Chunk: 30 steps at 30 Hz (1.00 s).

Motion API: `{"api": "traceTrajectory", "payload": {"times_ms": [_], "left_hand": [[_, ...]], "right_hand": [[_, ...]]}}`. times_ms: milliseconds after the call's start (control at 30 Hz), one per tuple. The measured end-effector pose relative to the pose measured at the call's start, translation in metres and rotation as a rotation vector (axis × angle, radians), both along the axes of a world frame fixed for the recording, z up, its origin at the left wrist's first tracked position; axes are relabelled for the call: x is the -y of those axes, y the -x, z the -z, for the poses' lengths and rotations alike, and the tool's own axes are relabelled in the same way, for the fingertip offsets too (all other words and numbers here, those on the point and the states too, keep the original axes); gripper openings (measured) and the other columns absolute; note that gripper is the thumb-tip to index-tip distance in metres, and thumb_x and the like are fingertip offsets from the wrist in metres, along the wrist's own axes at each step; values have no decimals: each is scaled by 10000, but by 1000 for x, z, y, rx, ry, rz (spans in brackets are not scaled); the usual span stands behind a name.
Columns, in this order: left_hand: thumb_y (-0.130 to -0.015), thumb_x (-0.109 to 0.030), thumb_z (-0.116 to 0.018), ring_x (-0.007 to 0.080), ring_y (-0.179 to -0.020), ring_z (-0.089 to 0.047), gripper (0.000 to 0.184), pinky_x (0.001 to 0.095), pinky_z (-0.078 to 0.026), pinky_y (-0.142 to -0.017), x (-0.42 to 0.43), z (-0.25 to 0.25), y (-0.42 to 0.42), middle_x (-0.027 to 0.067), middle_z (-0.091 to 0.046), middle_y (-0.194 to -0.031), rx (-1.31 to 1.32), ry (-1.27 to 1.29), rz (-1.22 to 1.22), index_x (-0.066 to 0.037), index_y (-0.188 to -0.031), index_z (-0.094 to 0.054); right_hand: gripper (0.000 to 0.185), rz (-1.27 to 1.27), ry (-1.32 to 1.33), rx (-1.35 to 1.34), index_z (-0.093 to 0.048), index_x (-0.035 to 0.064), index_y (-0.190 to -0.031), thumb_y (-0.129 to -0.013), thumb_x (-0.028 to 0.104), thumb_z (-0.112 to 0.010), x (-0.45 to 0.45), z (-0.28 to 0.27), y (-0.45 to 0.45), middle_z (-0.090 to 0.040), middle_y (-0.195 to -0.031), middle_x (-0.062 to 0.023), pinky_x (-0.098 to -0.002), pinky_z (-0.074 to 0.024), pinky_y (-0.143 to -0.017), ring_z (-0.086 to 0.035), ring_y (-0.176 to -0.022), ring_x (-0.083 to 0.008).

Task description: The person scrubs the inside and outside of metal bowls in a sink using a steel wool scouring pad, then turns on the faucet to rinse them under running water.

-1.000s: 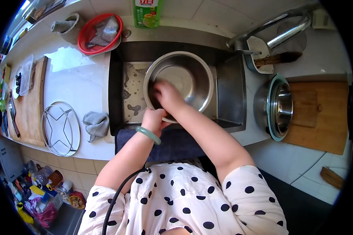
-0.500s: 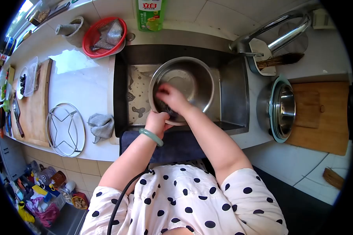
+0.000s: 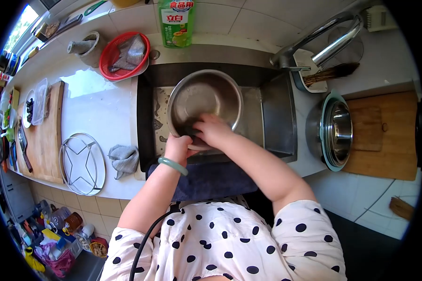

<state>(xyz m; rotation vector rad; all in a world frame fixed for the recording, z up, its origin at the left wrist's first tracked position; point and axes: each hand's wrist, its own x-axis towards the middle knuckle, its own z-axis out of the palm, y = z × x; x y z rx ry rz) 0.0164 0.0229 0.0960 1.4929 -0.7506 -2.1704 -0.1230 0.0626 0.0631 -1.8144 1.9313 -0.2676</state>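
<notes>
— Is there a window [image 3: 19,29]?
— Yes, bright with daylight, at the upper left. Pale glare lies on the white counter [image 3: 82,117].
— And the walls?
— Large pale tiles [image 3: 215,18] behind the counter's back edge, smaller beige tiles [image 3: 91,218] below its front edge, towards the left.

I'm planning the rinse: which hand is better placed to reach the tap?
Right, I'd say: the right hand is nearer the tap, while the left hand holds the bowl by its rim.
</notes>
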Motion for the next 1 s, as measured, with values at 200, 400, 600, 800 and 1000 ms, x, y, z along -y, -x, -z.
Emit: {"api": "traceTrajectory", "payload": {"times_ms": [200,400,600,800,1000], "left_hand": [[-711,6,-480,256,-772,-617,295,341,-558,-586,-2,0,1,134,-575,-889,139,-62,272,64,-999,-510],[-696,7,-470,234,-777,-602,502,330,-557,-577,8,15,1,114,-537,-1001,138,-36,252,-64,-1189,-411],[-693,24,-454,234,-801,-606,542,332,-560,-591,10,10,-1,106,-534,-1037,119,-41,219,-80,-1219,-373],[-708,-8,-497,232,-790,-617,424,321,-554,-569,11,15,-18,121,-567,-969,106,8,228,3,-1130,-463],[-687,25,-466,233,-877,-606,642,341,-555,-612,19,4,-23,88,-549,-1080,193,16,387,-162,-1293,-363]], "right_hand": [[222,-440,289,-760,-662,99,-858,-697,182,-533,23,-24,63,-553,-985,-43,-346,-367,-851,-477,-978,-220],[217,-342,103,-837,-659,96,-868,-721,166,-515,22,-19,63,-553,-998,-54,-361,-354,-862,-469,-1005,-213],[176,-37,57,-201,-636,100,-902,-747,100,-553,-14,-26,28,-548,-965,-102,-397,-409,-819,-505,-948,-282],[243,378,784,54,-592,59,-956,-717,61,-635,0,-79,52,-547,-959,-116,-374,-427,-809,-518,-912,-314],[366,207,355,191,-525,41,-1129,-783,128,-607,-1,-69,85,-540,-1082,-120,-341,-394,-889,-498,-1012,-298]]}}
